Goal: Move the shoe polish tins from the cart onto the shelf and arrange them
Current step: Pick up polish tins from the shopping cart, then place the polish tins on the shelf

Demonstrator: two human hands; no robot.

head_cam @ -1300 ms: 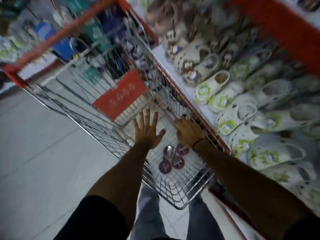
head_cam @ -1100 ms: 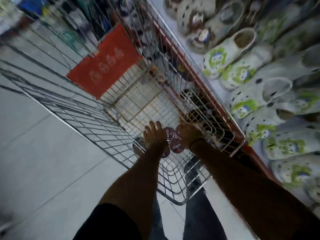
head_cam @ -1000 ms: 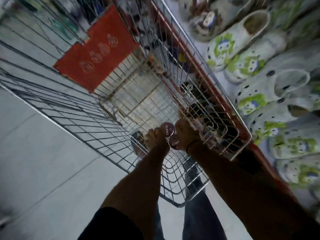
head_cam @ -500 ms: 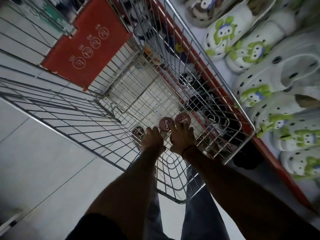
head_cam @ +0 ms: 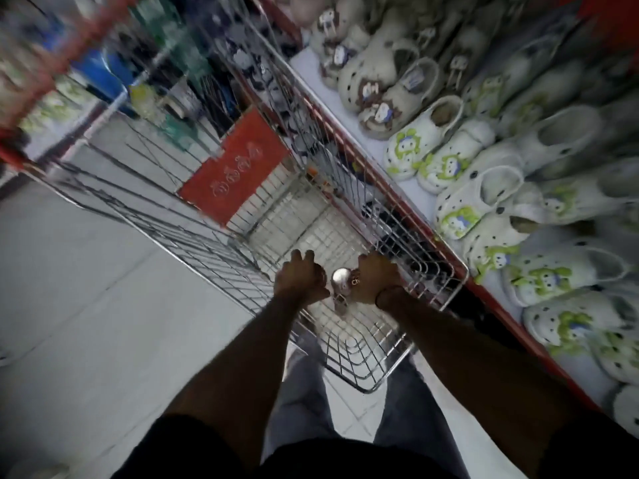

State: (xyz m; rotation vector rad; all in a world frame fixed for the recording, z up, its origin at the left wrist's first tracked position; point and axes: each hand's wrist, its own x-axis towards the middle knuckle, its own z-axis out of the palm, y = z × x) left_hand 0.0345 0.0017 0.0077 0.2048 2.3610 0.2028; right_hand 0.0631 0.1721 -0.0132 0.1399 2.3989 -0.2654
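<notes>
Both my hands are down inside the wire cart (head_cam: 193,233), close together near its rear end. My left hand (head_cam: 300,279) is curled shut, and a round shiny-lidded shoe polish tin (head_cam: 340,279) shows at its fingers, between the two hands. My right hand (head_cam: 376,278) is closed on a dark red tin, of which only a lettered edge (head_cam: 354,281) shows. Another small tin (head_cam: 340,301) seems to lie on the cart floor just below them, blurred. The white shelf (head_cam: 416,193) with a red front edge runs along the cart's right side.
Rows of white clogs with green figures (head_cam: 460,209) and beige clogs (head_cam: 373,88) cover the shelf. A red sign (head_cam: 235,167) hangs inside the cart. Further shelves of goods stand beyond the cart, blurred. Grey floor tiles (head_cam: 86,323) lie to the left. My legs are below the cart.
Both hands reached into the cart, closed on tins and lifted them. My view has since tilted up and back, and the hands are now closer together.
</notes>
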